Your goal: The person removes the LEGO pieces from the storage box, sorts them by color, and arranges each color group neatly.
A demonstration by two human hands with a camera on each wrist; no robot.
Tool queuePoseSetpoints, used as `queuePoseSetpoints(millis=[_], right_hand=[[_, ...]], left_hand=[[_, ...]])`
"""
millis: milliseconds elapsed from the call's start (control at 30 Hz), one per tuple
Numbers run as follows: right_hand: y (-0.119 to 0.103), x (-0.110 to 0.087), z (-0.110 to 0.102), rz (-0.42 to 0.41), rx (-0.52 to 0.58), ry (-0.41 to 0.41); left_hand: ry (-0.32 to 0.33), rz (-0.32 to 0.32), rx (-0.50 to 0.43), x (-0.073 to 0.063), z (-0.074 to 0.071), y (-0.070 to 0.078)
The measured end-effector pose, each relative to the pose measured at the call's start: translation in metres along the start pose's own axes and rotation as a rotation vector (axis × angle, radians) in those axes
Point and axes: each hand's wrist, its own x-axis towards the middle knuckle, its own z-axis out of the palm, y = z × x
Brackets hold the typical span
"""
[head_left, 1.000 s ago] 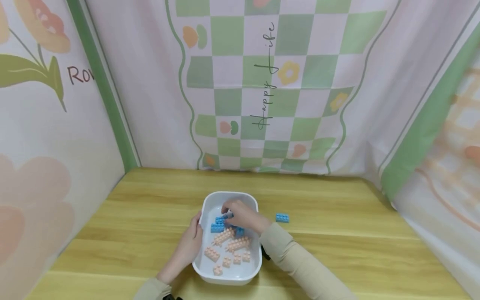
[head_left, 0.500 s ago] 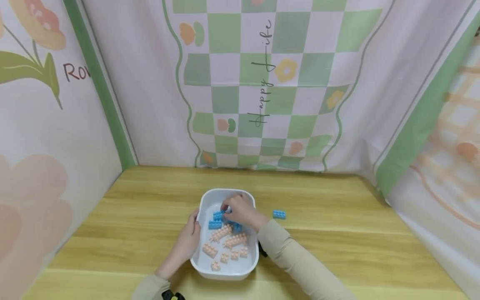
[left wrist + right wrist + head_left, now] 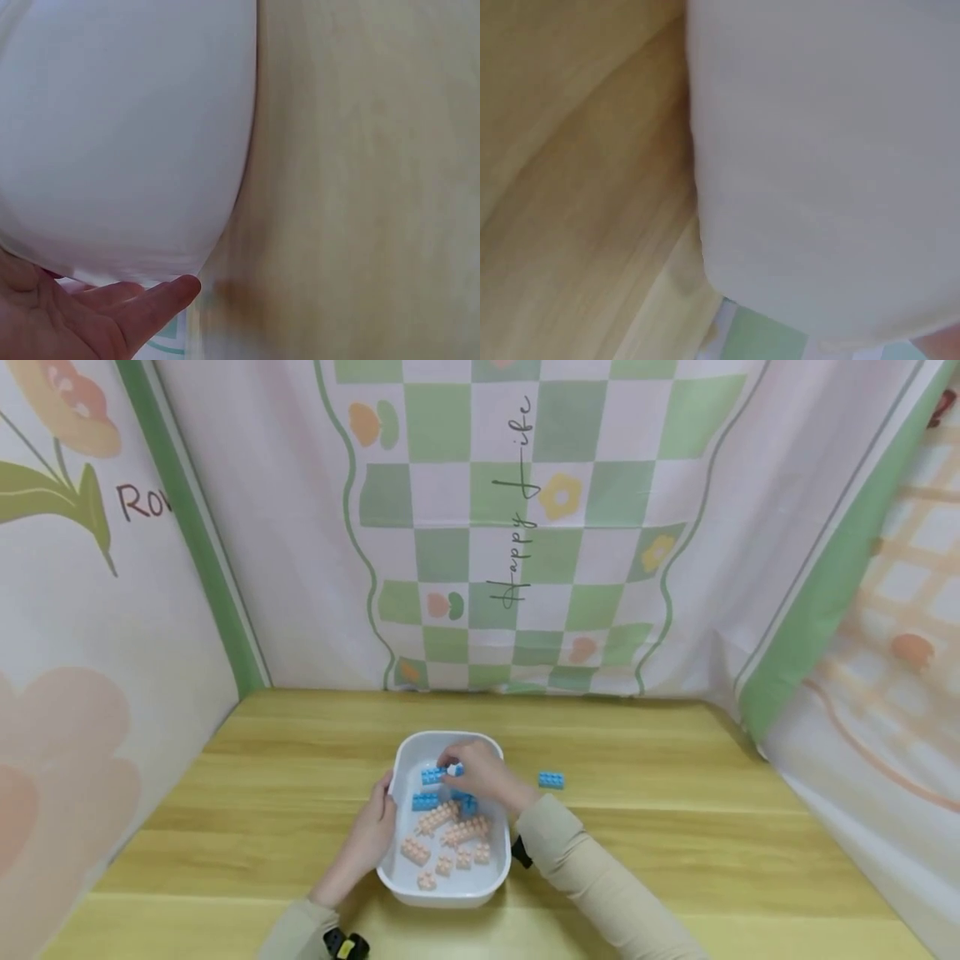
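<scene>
Inside the white plastic tub [image 3: 442, 893], my right hand [image 3: 480, 770] pinches a light blue toy building brick [image 3: 432, 776] near the far end. Its fingers partly cover the brick, and blue also shows between them. Just below lies another blue brick [image 3: 424, 802], with a further blue piece [image 3: 469, 805] under the right hand. Along the tub's left side, my left hand [image 3: 375, 828] grips the wall near the rim. The left wrist view shows its fingers [image 3: 161, 306] against the outer wall. In the right wrist view, the tub's wall hides nearly all of the hand.
Two long peach brick pieces [image 3: 467, 831] and several small peach bricks [image 3: 444, 865] fill the tub's near half. A single blue brick [image 3: 551, 780] lies on the wooden table [image 3: 645, 843] to the right. A patterned curtain [image 3: 502, 610] hangs behind the table.
My right hand has shifted the pinched blue brick toward the far end, widening its gap from the blue brick below. The left hand keeps its place on the tub. The head view has shifted slightly.
</scene>
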Motion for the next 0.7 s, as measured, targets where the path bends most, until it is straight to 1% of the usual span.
queuePoseSetpoints(millis=[67,133,367,500,700], right_hand=[[0.001,-0.001,-0.003,0.006,0.068,-0.005],[0.003,-0.003,-0.005,0.012,0.110,-0.008],[0.008,-0.012,-0.010,0.045,0.173,0.018],[0.011,-0.018,-0.013,0.056,0.226,0.062],[0.016,-0.026,-0.020,0.052,0.218,0.138]], left_hand=[[0.000,0.003,0.000,0.001,0.000,0.000],[0.000,0.002,0.003,0.001,0.000,-0.001],[0.005,0.002,0.016,0.000,-0.001,-0.001],[0.007,0.002,0.021,0.000,-0.001,-0.003],[0.003,0.001,0.029,0.001,0.001,-0.003]])
